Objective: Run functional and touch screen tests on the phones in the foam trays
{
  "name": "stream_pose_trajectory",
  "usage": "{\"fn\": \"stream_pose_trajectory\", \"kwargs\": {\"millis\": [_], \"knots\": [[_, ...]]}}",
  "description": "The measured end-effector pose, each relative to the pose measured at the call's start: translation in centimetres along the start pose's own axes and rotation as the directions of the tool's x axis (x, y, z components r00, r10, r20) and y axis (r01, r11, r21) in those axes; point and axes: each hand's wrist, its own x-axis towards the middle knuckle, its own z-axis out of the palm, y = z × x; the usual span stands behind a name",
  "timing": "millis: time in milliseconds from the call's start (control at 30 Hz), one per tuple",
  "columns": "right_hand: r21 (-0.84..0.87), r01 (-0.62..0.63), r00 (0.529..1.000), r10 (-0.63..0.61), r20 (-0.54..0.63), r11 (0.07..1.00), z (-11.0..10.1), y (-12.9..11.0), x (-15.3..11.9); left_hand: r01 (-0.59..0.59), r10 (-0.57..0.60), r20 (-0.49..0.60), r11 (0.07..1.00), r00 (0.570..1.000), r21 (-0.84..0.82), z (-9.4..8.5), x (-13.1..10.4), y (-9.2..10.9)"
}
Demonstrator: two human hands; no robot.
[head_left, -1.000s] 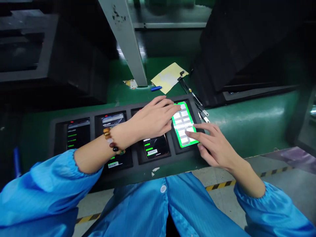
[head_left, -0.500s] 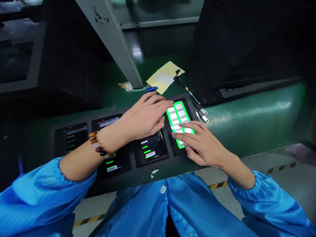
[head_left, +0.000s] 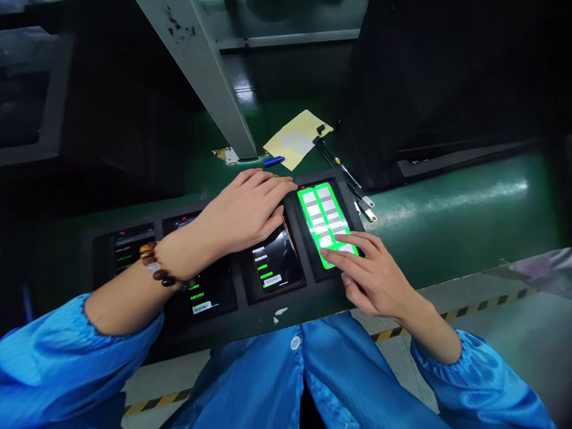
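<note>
A black tray (head_left: 241,292) holds several smartphones in a row of slots. The rightmost smartphone (head_left: 336,221) shows a bright screen of green bands and white-grey blocks. My right hand (head_left: 373,274) has its fingers spread, with the index and middle fingertips at the lower part of that screen. My left hand (head_left: 248,208), with a bead bracelet (head_left: 155,271) at its wrist, lies stretched over the upper part of the dark-screened smartphone (head_left: 272,265) beside it. Its fingertips reach the divider left of the lit phone. Farther left, the smartphone (head_left: 203,298) under my left forearm is partly hidden.
Behind the tray are a yellow sheet of paper (head_left: 286,143), a blue pen (head_left: 274,161) and several cables with plugs (head_left: 367,211). A grey metal post (head_left: 210,83) rises from the green tabletop. Dark covered shapes (head_left: 420,89) stand at the right.
My left hand has moved left, off the lit phone's upper edge. My right hand has slid down and slightly right on the screen, leaving more of it visible.
</note>
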Motion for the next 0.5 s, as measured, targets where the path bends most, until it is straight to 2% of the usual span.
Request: {"fn": "stream_pose_trajectory", "kwargs": {"millis": [200,367,433,500], "knots": [[-0.131,-0.191,0.971,0.169,-0.167,0.973,-0.3,0.4,-0.2,0.133,-0.137,0.132,0.99,0.982,0.043,-0.2,0.1,-1.0],[-0.071,-0.107,0.992,0.103,-0.067,0.992,1.1,-0.9,2.0,0.224,-0.221,0.176,0.975,0.959,0.008,-0.6,0.3,-1.0],[-0.105,-0.175,0.983,0.166,-0.084,0.979,1.2,-1.1,2.0,0.239,-0.235,0.185,0.971,0.954,0.001,-0.8,0.4,-0.9],[-0.153,-0.301,0.948,0.279,-0.151,0.941,1.0,-1.2,1.6,0.241,-0.235,0.2,0.971,0.951,-0.002,-0.9,0.4,-1.0]]}}
